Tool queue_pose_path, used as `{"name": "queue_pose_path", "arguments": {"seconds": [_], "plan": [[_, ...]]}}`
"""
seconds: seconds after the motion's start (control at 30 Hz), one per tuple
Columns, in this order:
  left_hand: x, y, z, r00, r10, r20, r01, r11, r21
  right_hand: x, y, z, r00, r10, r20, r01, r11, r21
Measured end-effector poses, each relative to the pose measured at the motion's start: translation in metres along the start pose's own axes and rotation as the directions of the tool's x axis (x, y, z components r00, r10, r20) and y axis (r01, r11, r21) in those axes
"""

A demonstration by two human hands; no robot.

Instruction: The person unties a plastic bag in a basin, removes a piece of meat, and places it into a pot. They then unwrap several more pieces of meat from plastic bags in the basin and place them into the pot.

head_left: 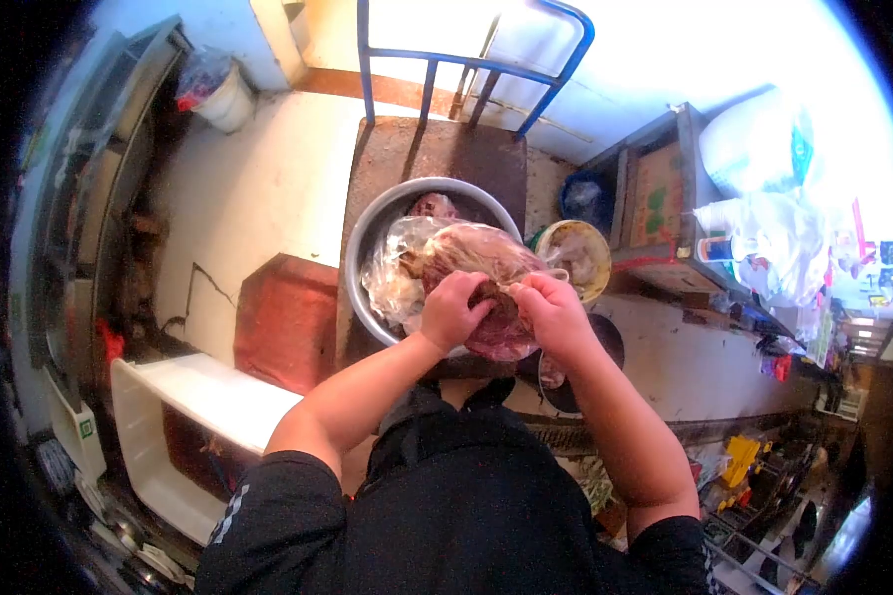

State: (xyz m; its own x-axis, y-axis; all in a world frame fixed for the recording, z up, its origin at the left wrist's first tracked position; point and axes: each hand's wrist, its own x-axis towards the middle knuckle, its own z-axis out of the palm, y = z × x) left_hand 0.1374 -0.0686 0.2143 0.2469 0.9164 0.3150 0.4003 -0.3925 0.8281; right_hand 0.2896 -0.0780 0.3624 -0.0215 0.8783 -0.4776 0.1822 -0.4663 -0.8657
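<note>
Pinches the large pink-red meat in clear plastic with left grip and right grip, both nearly closed. Rests it in a round silver metal basin, overhanging the near-right rim, on a brown surface, beside a yellow-rimmed bucket.

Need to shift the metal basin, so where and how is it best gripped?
Likely the basin by its rim, one grip left, one far right, coming from outside: the wide, round edge looks bare there, while meat hangs over its near right.
</note>
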Motion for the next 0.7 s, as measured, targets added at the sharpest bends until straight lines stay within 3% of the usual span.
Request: {"name": "queue_pose_path", "arguments": {"seconds": [0.1,0.3,0.37,0.47,0.6,0.7], "plan": [[0.004,0.002,0.000,1.000,0.014,-0.025,-0.013,0.999,0.040,-0.001,-0.005,0.000,1.000,-0.020,-0.018,0.019,0.998,-0.058],[0.012,0.015,0.002,0.997,-0.075,-0.027,0.076,0.997,0.026,0.010,-0.015,0.003,0.999,0.016,-0.046,-0.015,0.999,0.029],[0.012,0.016,0.003,0.998,-0.055,0.006,0.054,0.997,0.063,0.017,-0.015,0.000,0.993,0.072,-0.097,-0.050,0.977,0.209],[0.010,0.012,0.009,0.997,0.034,0.070,-0.043,0.991,0.130,0.026,-0.008,-0.004,0.987,0.102,-0.122,-0.062,0.953,0.297],[0.008,0.016,0.014,0.997,0.076,0.031,-0.080,0.987,0.140,0.025,-0.009,-0.012,0.977,0.158,-0.142,-0.103,0.938,0.331],[0.008,0.010,0.011,0.987,0.080,0.139,-0.098,0.986,0.132,0.025,-0.002,-0.015,0.969,0.202,-0.141,-0.133,0.911,0.390]]}}
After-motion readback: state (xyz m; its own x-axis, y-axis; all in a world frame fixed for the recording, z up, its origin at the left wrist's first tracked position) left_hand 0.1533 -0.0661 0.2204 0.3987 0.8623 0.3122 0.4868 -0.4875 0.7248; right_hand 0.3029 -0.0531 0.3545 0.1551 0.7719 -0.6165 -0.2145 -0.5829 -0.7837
